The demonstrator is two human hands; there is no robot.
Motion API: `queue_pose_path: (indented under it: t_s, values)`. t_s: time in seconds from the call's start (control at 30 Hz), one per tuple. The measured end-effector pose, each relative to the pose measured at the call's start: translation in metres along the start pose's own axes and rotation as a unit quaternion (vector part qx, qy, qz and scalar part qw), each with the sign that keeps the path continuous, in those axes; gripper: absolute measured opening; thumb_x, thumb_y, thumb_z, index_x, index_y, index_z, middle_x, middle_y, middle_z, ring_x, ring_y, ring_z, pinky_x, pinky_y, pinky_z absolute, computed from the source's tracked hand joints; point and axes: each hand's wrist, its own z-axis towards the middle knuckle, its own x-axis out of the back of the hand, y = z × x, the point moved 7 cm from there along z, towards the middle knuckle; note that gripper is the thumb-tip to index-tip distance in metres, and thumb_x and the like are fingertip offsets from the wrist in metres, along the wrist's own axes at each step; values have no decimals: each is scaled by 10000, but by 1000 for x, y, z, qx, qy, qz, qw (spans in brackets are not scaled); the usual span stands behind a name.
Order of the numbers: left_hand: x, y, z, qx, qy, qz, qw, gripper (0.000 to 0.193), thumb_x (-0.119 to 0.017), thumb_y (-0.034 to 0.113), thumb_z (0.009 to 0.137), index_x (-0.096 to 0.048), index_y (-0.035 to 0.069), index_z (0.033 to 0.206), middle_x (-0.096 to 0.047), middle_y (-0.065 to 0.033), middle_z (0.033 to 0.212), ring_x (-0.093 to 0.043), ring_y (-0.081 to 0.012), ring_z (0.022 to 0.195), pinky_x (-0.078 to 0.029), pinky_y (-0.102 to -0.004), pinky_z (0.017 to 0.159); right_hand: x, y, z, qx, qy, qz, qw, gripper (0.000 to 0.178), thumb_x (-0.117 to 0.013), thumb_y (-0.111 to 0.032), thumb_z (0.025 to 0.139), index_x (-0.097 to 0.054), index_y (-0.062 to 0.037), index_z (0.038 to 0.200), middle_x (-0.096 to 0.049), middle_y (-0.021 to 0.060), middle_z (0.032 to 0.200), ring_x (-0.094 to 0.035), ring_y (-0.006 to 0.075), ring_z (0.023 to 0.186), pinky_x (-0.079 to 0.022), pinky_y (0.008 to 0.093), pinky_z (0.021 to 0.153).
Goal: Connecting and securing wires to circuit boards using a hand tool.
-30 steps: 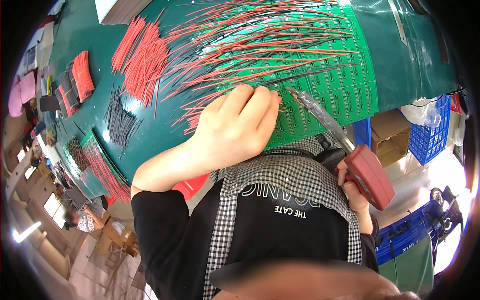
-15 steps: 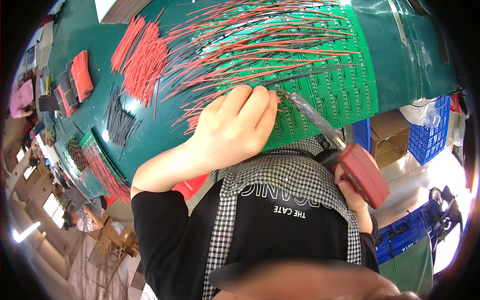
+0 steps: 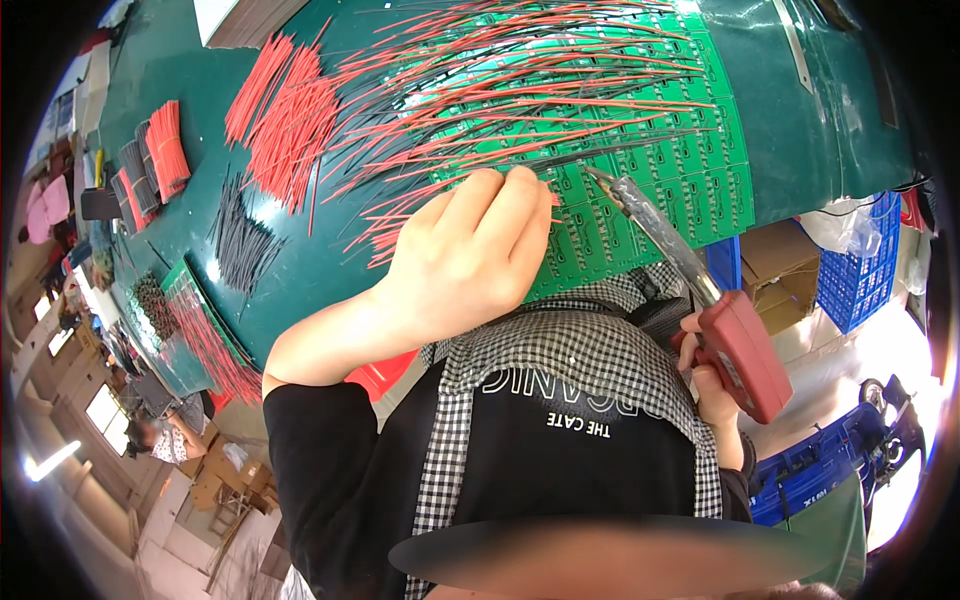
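My left hand (image 3: 470, 245) is closed in a pinch at the near edge of a green circuit board panel (image 3: 705, 185). A bit of red wire (image 3: 555, 200) shows at its fingertips; the rest of the grip is hidden behind the knuckles. My right hand (image 3: 714, 392) is wrapped round the handle of a red soldering gun (image 3: 748, 358). The gun's metal barrel slants up and left, its thin tip over the panel, right of my left fingertips and apart from them. Rows of red and black wires fan across the panel, their loose ends pointing left.
On the green table lie a pile of loose red wires (image 3: 290, 130), a pile of black wires (image 3: 243, 240) and bundled red wires (image 3: 168, 150). A smaller wired board (image 3: 205, 320) sits at the left edge. A blue crate (image 3: 860, 265) and cardboard box (image 3: 780, 265) stand at right.
The soldering gun in my right hand has moved right, its tip drawing away from my left fingertips. My left hand has stayed nearly in place.
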Motion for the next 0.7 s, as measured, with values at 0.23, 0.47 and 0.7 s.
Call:
queue_pose_path:
  t_s: [0.23,0.47,0.7]
  values:
    - [5,10,9,-37,68,-3,997,335,-675,36,582,-671,-48,907,-571,-72,802,-588,-194,678,-490,-271,546,3,11,-5,-69,46,165,983,425,-751,-57,668,-629,-25,1073,-664,136,1014,-671,298,828,-530,337,716]
    - [-4,4,11,-19,10,-19,1000,337,-671,31,604,-668,-25,936,-554,-57,781,-559,-165,658,-462,-265,520,0,16,-12,-41,-19,31,998,526,-785,-149,694,-590,-9,1162,-642,165,1118,-670,301,902,-539,353,757]
    - [-7,3,14,-9,1,-5,1000,328,-665,27,617,-665,-26,942,-513,-44,769,-526,-159,633,-426,-262,484,4,13,-6,-43,-1,89,995,538,-784,-211,716,-587,15,1163,-632,181,1138,-670,319,923,-535,358,757]
